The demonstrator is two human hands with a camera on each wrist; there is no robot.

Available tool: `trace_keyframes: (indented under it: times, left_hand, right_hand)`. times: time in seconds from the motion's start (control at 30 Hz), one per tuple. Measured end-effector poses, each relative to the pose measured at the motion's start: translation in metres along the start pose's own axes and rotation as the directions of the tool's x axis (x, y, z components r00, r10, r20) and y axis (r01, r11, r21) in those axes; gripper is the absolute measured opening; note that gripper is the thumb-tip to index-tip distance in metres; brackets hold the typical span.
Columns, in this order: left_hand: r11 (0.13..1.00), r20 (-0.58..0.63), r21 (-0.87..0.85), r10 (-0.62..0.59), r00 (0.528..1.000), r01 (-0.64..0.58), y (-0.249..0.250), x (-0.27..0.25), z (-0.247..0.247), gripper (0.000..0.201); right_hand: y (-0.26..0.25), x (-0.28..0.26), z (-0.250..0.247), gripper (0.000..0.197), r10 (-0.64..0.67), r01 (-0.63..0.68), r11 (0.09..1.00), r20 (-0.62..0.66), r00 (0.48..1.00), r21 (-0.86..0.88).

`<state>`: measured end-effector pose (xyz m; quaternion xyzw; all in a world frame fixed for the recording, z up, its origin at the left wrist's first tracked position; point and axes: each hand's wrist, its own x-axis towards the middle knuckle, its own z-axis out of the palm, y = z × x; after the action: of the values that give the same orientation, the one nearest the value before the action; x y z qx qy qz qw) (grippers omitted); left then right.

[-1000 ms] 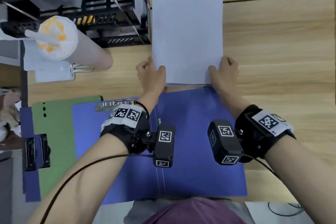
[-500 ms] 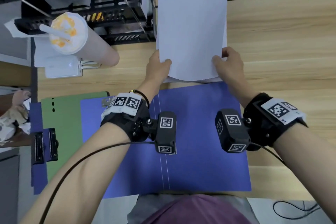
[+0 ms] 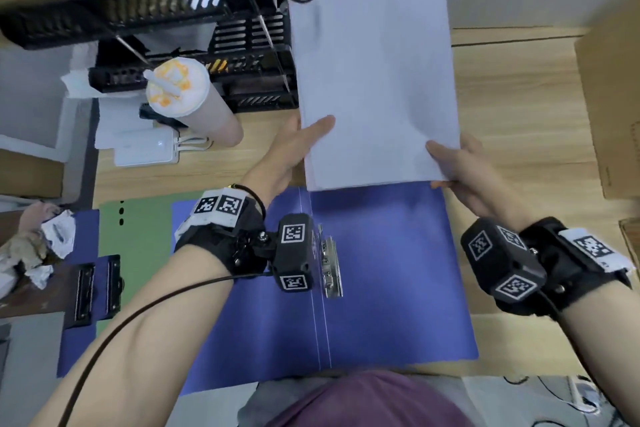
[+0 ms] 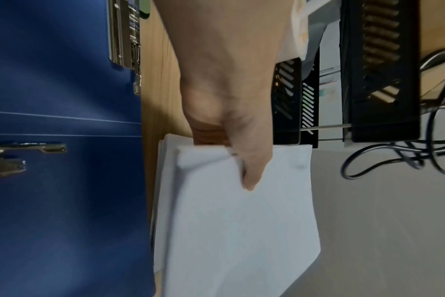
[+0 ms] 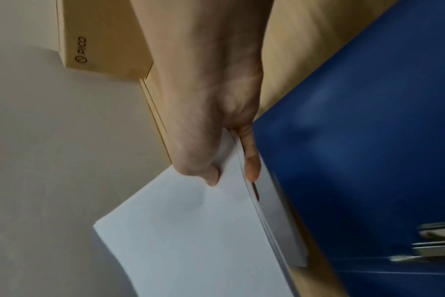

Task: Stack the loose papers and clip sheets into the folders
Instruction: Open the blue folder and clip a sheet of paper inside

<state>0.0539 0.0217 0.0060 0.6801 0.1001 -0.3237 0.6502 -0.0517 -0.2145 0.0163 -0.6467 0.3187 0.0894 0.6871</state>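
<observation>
A stack of white paper is lifted off the wooden desk and tilted up, its near edge over the far edge of an open blue folder. My left hand pinches the stack's near left corner, thumb on top. My right hand pinches the near right corner, thumb on top and fingers underneath. The folder lies flat in front of me with a metal clip by its spine.
A green folder and another blue one with black clips lie at the left. A lidded drink cup, a white power bank and black trays stand at the back left. A cardboard box sits right.
Both hands have lifted the paper stack off the desk and tilted its far end upward. The camera view has shifted forward.
</observation>
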Motion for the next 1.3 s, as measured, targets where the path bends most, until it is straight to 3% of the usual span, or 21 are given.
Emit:
trace_keyframes:
  times: [0.07, 0.17, 0.3, 0.4, 0.53, 0.67, 0.83, 0.93, 1.1, 1.2, 1.3]
  left_hand:
    - [0.998, 0.04, 0.04, 0.037, 0.999, -0.039, 0.003, -0.019, 0.001, 0.032]
    - [0.986, 0.142, 0.14, 0.075, 0.987, -0.096, -0.001, -0.049, -0.004, 0.039]
    - [0.972, 0.254, 0.152, 0.135, 0.958, -0.177, -0.001, -0.093, -0.015, 0.045]
    - [0.957, 0.24, 0.122, 0.228, 0.944, -0.262, 0.012, -0.117, -0.022, 0.029]
    - [0.904, 0.153, 0.096, 0.399, 0.904, -0.416, 0.036, -0.148, -0.033, 0.033]
    - [0.867, 0.055, 0.032, 0.495, 0.867, -0.497, 0.043, -0.177, -0.049, 0.031]
    - [0.862, -0.083, -0.018, 0.504, 0.86, -0.507, 0.019, -0.197, -0.069, 0.035]
    - [0.859, -0.086, -0.018, 0.509, 0.856, -0.512, 0.004, -0.205, -0.082, 0.041]
    - [0.899, -0.148, 0.072, 0.439, 0.886, -0.433, -0.041, -0.206, -0.102, 0.04]
    - [0.958, -0.087, 0.101, 0.279, 0.956, -0.27, -0.081, -0.197, -0.111, 0.05]
    - [0.966, -0.084, 0.145, 0.227, 0.97, -0.213, -0.095, -0.193, -0.11, 0.046]
  right_hand:
    - [0.019, -0.024, 0.002, 0.025, 0.061, -0.059, 0.998, 0.077, 0.995, -0.025]
    - [0.041, -0.056, 0.007, 0.032, 0.117, -0.108, 0.991, 0.121, 0.986, -0.084]
    - [0.025, -0.086, 0.019, 0.031, 0.026, -0.018, 0.997, 0.091, 0.996, -0.079]
    - [-0.01, -0.104, 0.032, 0.034, -0.116, 0.116, 0.993, 0.032, 0.993, -0.013]
    - [-0.052, -0.131, 0.056, 0.032, -0.308, 0.308, 0.951, 0.018, 0.951, -0.005]
    - [-0.059, -0.152, 0.077, 0.035, -0.387, 0.387, 0.922, 0.055, 0.921, 0.002]
    - [-0.041, -0.164, 0.097, 0.043, -0.432, 0.434, 0.901, 0.159, 0.888, 0.027]
    - [-0.03, -0.164, 0.11, 0.04, -0.442, 0.445, 0.895, 0.183, 0.878, 0.028]
    - [0.008, -0.159, 0.119, 0.023, -0.26, 0.279, 0.959, 0.217, 0.941, -0.06]
    - [0.036, -0.156, 0.117, 0.029, -0.135, 0.197, 0.959, 0.283, 0.949, -0.203]
    - [0.048, -0.157, 0.115, 0.03, -0.064, 0.156, 0.947, 0.313, 0.948, -0.279]
